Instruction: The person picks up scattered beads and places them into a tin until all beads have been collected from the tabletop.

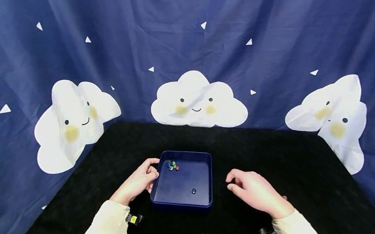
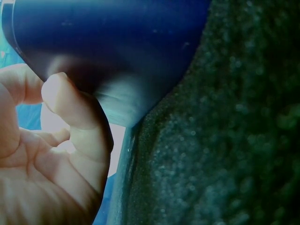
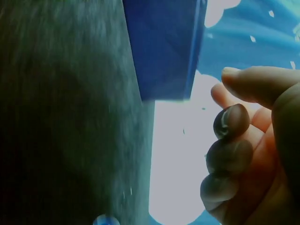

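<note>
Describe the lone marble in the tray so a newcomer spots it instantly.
On the black tabletop, the left hand touches a blue tray at its left side. Toward the tray's near right lies a small dark marble. It sits alone; the tray's other marbles cluster far left.

A person wears pale cream long sleeves, the left sleeve [image 1: 108, 221] and right sleeve [image 1: 302, 232] softly creased and reaching the wrists, where a small black left camera [image 1: 139, 220] and matching right camera [image 1: 265, 233] carry yellow labels [image 1: 133, 219]. The left grip [image 1: 141, 180] and right grip [image 1: 255, 189] are bare.
</note>
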`<state>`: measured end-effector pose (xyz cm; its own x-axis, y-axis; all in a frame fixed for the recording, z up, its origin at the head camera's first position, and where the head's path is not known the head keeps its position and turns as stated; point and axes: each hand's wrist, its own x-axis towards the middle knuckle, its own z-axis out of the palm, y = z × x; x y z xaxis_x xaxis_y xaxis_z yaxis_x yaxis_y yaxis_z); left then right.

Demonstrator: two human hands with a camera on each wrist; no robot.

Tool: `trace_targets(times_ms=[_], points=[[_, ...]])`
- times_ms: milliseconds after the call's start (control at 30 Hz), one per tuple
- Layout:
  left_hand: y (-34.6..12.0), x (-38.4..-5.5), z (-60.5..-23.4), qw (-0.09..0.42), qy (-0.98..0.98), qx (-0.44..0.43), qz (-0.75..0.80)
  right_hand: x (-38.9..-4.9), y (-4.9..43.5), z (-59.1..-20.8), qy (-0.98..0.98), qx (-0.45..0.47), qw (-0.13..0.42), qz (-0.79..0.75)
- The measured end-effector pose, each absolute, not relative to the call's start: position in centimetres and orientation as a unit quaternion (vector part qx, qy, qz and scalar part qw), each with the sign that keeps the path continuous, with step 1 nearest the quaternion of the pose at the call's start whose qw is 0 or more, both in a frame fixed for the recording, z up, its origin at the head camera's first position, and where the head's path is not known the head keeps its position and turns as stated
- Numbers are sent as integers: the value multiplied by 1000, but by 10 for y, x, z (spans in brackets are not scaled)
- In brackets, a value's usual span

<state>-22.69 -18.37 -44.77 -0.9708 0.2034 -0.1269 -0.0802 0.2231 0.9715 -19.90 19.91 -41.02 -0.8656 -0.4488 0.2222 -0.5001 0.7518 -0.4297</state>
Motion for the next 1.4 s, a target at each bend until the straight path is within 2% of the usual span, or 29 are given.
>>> trace_targets(times_ms=[233, 633, 833, 1167, 1267, 1400], points=[[-185, -227, -444, 115, 772, 38, 624, -203, 227, -407, -946, 213, 45, 241], [-192, -223, -448, 123, 765, 32, 631, -209, 254, -408, -949, 224, -31, 220], [-196, -221, -448, 121, 764, 29, 633, -213, 257, -410, -948, 225, -51, 221], [-197, -221, -445, 112, 773, 31, 624, -210, 251, -415, -935, 220, -164, 224], [-197, -221, -446, 111, 774, 31, 622, -210, 247, -419, -939, 224, -153, 209], [-197, -222, -447, 111, 776, 30, 621, -211, 241, -420, -941, 253, -110, 197]])
